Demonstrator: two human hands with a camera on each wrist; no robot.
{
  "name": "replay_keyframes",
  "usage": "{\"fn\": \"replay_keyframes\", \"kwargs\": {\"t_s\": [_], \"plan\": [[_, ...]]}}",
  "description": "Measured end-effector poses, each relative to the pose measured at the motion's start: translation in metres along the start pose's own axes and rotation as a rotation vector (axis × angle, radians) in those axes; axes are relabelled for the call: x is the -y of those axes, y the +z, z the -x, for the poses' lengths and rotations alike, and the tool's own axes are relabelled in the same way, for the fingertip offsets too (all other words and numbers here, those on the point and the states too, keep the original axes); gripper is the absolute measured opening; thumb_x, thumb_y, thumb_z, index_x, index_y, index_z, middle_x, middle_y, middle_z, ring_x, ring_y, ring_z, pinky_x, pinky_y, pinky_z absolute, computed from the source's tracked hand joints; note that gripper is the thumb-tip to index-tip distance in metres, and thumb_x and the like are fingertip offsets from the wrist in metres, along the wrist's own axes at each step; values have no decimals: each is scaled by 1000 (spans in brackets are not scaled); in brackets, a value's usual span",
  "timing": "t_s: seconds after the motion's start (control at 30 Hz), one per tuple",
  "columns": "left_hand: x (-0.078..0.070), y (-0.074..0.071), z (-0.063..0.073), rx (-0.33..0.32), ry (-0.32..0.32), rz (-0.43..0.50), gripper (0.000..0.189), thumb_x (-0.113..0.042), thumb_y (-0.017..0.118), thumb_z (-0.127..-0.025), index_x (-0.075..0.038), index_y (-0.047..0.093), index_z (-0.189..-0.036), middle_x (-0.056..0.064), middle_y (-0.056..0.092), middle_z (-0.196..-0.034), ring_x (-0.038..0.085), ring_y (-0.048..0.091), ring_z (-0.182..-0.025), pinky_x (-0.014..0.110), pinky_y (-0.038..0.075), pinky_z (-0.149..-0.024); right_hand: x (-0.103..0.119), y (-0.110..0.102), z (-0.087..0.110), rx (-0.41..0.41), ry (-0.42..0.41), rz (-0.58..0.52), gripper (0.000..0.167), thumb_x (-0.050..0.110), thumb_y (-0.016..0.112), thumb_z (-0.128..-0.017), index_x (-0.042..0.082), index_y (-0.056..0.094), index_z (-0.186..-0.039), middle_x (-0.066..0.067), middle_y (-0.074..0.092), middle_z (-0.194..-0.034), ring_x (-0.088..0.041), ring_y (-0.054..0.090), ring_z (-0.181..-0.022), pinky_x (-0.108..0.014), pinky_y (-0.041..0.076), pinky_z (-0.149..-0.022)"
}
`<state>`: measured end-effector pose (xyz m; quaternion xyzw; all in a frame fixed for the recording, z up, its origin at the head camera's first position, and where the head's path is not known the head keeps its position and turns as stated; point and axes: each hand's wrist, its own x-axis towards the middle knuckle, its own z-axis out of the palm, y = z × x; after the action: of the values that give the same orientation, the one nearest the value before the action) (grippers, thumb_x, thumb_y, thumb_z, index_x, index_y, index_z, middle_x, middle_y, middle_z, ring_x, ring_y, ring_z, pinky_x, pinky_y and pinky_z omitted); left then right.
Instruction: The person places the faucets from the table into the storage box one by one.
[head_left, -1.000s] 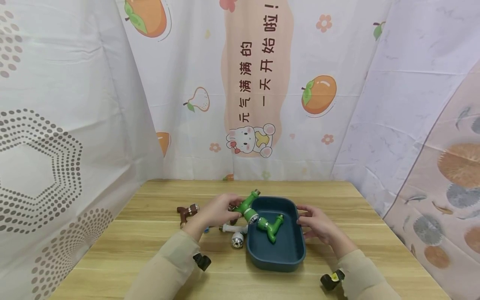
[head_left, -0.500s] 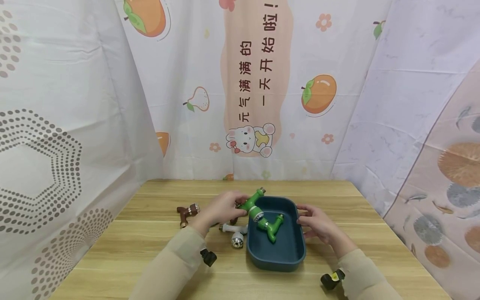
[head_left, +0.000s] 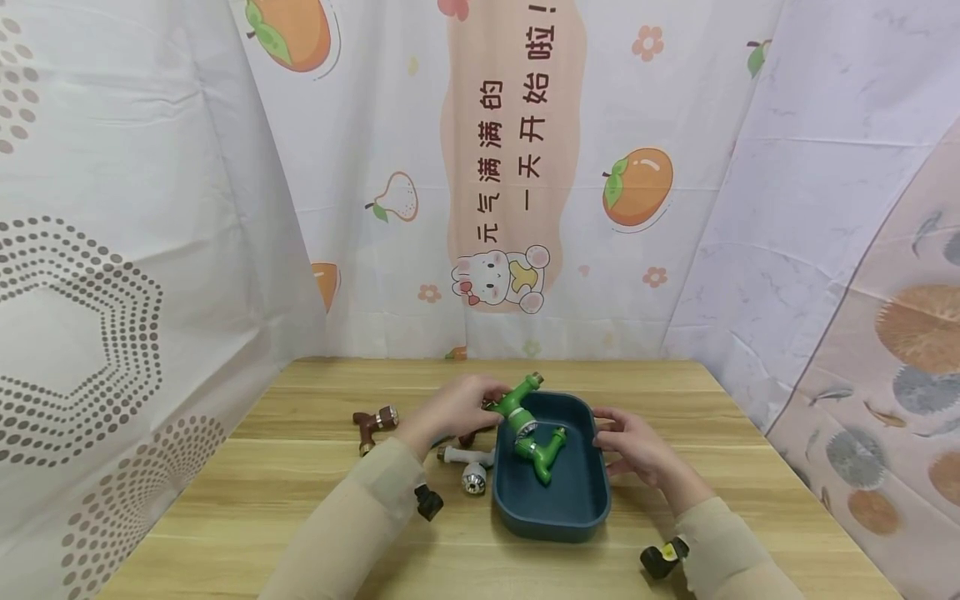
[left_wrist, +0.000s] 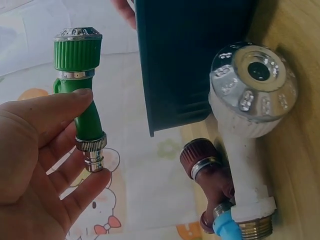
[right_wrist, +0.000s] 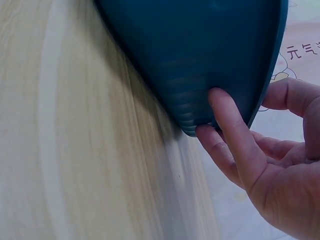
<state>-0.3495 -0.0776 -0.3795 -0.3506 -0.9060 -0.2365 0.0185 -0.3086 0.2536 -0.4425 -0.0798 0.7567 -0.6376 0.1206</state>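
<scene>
My left hand (head_left: 465, 406) pinches a green plastic tap (head_left: 519, 413) with a ribbed knob and metal-coloured end, above the left back part of a dark teal bin (head_left: 551, 531). In the left wrist view the thumb lies across the body of this green tap (left_wrist: 89, 120), with the fingers behind and below it. A second green tap (head_left: 542, 461) lies inside the bin. At the bin's right side, my right hand (head_left: 630, 446) touches the outer wall with its fingertips. The right wrist view shows those fingers (right_wrist: 231, 120) on the teal wall, with another digit at the rim.
Left of the bin lies a white tap (head_left: 467, 457) with a chrome knob. Behind it are a dark red tap (left_wrist: 205, 167) and a light blue part (left_wrist: 227, 227). Farther left is a brown tap (head_left: 372, 422). Patterned curtains (head_left: 375, 275) close off the wooden table's back and sides.
My left hand has carried the green tap rightward, from the bin's left edge to over its inside. The right hand and the bin stay almost where they were.
</scene>
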Motion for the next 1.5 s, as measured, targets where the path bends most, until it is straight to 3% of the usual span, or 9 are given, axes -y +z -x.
{"fn": "replay_keyframes", "kwargs": {"t_s": [0.53,1.03,1.3,1.5], "plan": [[-9,1,-17,54,12,-79,37,-19,77,-91,-20,71,-128,-7,70,-114,10,64,-105,34,51,-95,0,-1,-2,31,-18,-2,65,3,56,-95,-7,30,-154,-35,50,-137,-37,65,-110,-49,61,-69],[-15,15,-37,113,14,-111,40,-17,78,-91,-18,70,-130,-10,70,-107,5,62,-99,29,51,-92,3,1,2,15,-14,3,63,3,56,-97,-8,31,-153,-35,51,-136,-37,65,-108,-48,60,-67],[-17,21,-47,140,26,-182,39,-18,79,-91,-19,71,-129,-8,69,-110,9,61,-103,31,51,-93,2,1,1,15,-9,6,63,4,56,-96,-7,31,-154,-35,50,-137,-38,64,-111,-48,61,-68],[-16,23,-50,148,13,-211,36,-20,80,-90,-21,73,-126,-10,66,-104,8,59,-98,31,50,-90,1,2,0,3,-3,10,63,4,57,-96,-6,33,-153,-34,51,-136,-36,65,-108,-49,61,-68]]}}
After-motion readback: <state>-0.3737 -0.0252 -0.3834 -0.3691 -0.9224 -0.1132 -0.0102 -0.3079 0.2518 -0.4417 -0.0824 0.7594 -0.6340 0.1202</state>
